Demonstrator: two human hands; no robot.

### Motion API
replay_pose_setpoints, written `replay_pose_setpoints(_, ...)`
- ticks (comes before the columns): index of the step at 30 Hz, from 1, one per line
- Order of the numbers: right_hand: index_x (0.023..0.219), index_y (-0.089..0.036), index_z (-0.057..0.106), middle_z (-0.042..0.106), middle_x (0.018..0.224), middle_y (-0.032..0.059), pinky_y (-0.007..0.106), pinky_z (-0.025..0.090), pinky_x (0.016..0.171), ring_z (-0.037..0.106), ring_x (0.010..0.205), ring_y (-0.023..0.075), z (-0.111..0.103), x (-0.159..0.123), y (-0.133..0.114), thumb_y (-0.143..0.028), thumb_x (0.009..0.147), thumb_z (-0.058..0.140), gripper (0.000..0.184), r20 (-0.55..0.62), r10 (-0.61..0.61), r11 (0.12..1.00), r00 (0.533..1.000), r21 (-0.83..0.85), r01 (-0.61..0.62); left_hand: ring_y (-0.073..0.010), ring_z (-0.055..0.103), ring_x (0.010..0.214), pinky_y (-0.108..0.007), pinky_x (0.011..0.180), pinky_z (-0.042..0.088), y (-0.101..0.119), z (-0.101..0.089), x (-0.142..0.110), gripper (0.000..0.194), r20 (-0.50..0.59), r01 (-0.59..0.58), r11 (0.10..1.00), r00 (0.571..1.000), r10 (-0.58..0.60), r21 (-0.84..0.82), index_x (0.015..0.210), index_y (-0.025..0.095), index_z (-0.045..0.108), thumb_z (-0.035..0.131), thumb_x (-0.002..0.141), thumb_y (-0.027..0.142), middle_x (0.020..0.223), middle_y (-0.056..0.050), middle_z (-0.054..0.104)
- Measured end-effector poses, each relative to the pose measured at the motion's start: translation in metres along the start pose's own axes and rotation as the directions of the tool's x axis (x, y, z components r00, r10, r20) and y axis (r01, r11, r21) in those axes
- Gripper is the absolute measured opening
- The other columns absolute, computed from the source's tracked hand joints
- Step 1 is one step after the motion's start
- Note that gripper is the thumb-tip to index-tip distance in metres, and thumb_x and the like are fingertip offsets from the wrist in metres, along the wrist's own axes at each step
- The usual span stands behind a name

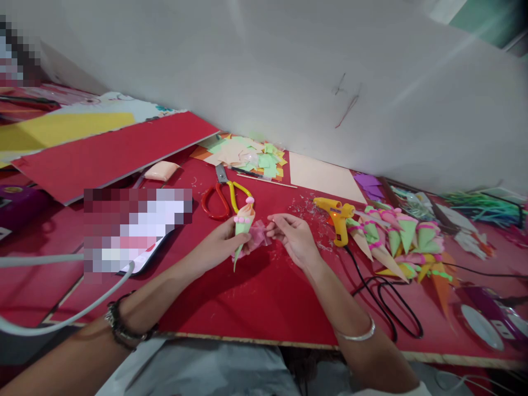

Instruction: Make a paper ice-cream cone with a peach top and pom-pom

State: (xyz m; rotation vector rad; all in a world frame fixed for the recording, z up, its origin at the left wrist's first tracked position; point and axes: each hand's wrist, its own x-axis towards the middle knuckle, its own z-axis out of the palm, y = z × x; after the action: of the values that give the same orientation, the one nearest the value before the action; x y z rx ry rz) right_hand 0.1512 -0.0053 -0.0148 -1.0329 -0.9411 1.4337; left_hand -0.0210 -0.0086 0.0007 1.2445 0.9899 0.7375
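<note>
My left hand (235, 242) is closed around a small paper cone (243, 226), pale green below with a peach top. Pink pom-poms sit on its tip and along its front. A small clear pink plastic bag (259, 235) sticks out beside the cone, between my two hands, partly hidden by my left fingers. My right hand (295, 239) is just right of the bag, thumb and fingers pinched together; what they hold, if anything, is too small to make out. Behind the cone lie scissors (216, 203) with one red and one yellow handle.
A yellow hot glue gun (339, 217) with a black cord rests to the right, beside a pile of decorated paper cones (406, 234). Paper pieces (251, 154) lie at the back. A phone (154, 245) with a white cable and a red board (124, 154) are at left.
</note>
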Motion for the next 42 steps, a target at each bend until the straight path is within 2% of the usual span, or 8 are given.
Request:
replay_pose_setpoints(6,0.067,-0.017,0.060,0.058,0.057,-0.0049,0.016,0.040,0.050,0.051,0.049,0.0040,0.000,-0.001,-0.001,-0.022,0.064,0.067,0.009,-0.034,-0.034,0.999,0.999,-0.032,0.033,-0.0154,0.056,0.063,-0.027,0.061,0.044,0.001,0.000,-0.001,0.020,-0.030,-0.043,0.982,0.998,0.049,0.185,0.081,0.014,0.051,0.046,0.074,0.032,0.069,-0.002,0.059)
replay_pose_setpoints(9,0.069,-0.017,0.060,0.060,0.059,-0.0040,0.017,0.042,0.055,0.052,0.053,0.0049,0.000,0.000,-0.001,-0.021,0.064,0.067,0.009,-0.026,-0.029,0.999,0.999,-0.034,0.029,-0.0196,0.058,0.074,-0.034,0.075,0.043,0.005,-0.006,-0.001,0.033,-0.176,-0.145,0.810,0.940,0.291,0.568,0.102,0.014,0.048,0.044,0.074,0.033,0.082,-0.005,0.061)
replay_pose_setpoints(13,0.069,-0.017,0.060,0.059,0.060,-0.0038,0.017,0.042,0.055,0.051,0.053,0.0051,-0.001,0.000,0.000,-0.022,0.064,0.066,0.009,-0.028,-0.029,0.998,0.999,-0.052,0.028,-0.0247,0.059,0.082,-0.049,0.097,0.020,0.005,-0.027,0.004,0.048,-0.324,0.102,0.428,0.812,0.486,0.898,0.120,0.014,0.038,0.041,0.076,0.033,0.074,-0.005,0.064)
replay_pose_setpoints(18,0.068,-0.017,0.060,0.059,0.059,-0.0043,0.016,0.042,0.055,0.051,0.053,0.0047,-0.001,0.000,-0.001,-0.021,0.065,0.066,0.007,-0.020,-0.029,0.998,0.999,-0.054,0.028,-0.0285,0.060,0.082,-0.049,0.091,0.028,0.002,-0.046,0.009,0.051,-0.424,0.287,0.373,0.828,0.367,0.882,0.120,0.011,0.037,0.037,0.077,0.038,0.076,-0.010,0.065)
replay_pose_setpoints(25,0.078,-0.017,0.065,0.065,0.070,-0.0004,0.020,0.046,0.068,0.059,0.067,0.0081,-0.001,0.001,0.001,-0.020,0.065,0.066,0.013,-0.020,0.007,1.000,1.000,-0.017,-0.007,-0.0218,0.059,0.073,-0.037,0.086,0.036,0.008,-0.036,0.003,0.049,-0.363,0.067,0.498,0.769,0.527,0.864,0.120,0.013,0.036,0.043,0.076,0.035,0.069,-0.002,0.061)
replay_pose_setpoints(32,0.067,-0.017,0.060,0.060,0.055,-0.0036,0.017,0.044,0.047,0.052,0.045,0.0052,0.004,-0.004,0.000,-0.026,0.069,0.063,0.010,0.051,-0.018,0.995,0.999,-0.100,0.023,-0.0144,0.054,0.073,-0.024,0.069,0.042,0.002,-0.015,-0.002,0.025,-0.102,-0.300,0.748,0.893,0.438,0.591,0.097,0.015,0.049,0.040,0.081,0.032,0.081,-0.003,0.058)
replay_pose_setpoints(36,0.070,-0.018,0.060,0.062,0.059,-0.0032,0.018,0.047,0.053,0.057,0.052,0.0073,0.007,-0.006,-0.001,-0.024,0.063,0.067,0.012,0.011,-0.045,0.990,0.999,-0.132,0.046,-0.0130,0.049,0.067,-0.023,0.068,0.040,0.006,-0.003,-0.006,0.028,-0.007,-0.309,0.846,0.938,0.347,0.435,0.068,0.016,0.051,0.034,0.084,0.031,0.068,0.000,0.053)
replay_pose_setpoints(42,0.073,-0.018,0.063,0.063,0.060,-0.0006,0.023,0.047,0.055,0.057,0.052,0.0091,0.011,-0.008,-0.002,-0.033,0.069,0.061,0.015,-0.005,-0.098,0.987,0.995,-0.129,0.096,-0.0122,0.042,0.058,-0.024,0.061,0.035,0.008,-0.003,-0.008,0.039,0.011,-0.209,0.964,0.978,0.210,0.167,0.061,0.018,0.047,0.026,0.087,0.038,0.061,0.001,0.047)
